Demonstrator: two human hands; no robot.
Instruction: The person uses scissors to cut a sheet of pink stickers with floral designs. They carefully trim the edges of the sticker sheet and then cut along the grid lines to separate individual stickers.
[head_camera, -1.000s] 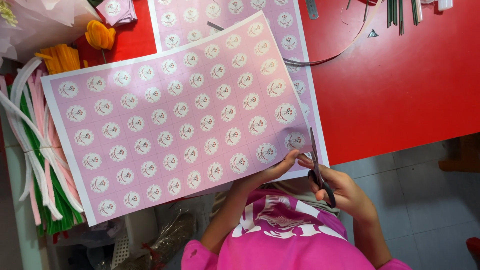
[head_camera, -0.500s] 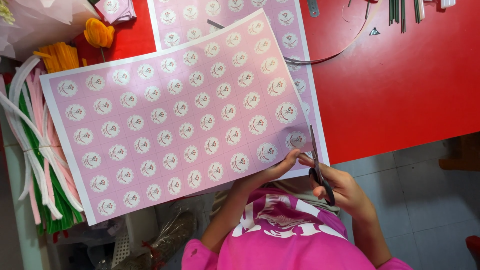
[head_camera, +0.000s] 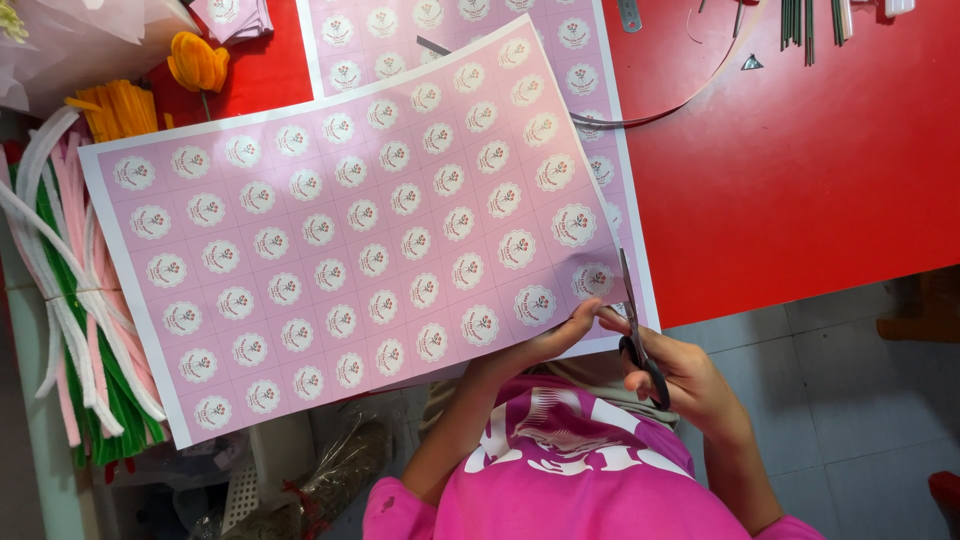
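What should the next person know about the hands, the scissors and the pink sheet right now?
Left hand: pinches the near edge of the pink paper sheet of round white stickers.
Right hand: holds the black-handled scissors, blades at the sheet's near right edge.
Sheet lies over a second matching sheet on the red table.
Done: cut barely begun, if at all; the sheet looks whole.
Left: nearly the whole sheet is uncut.
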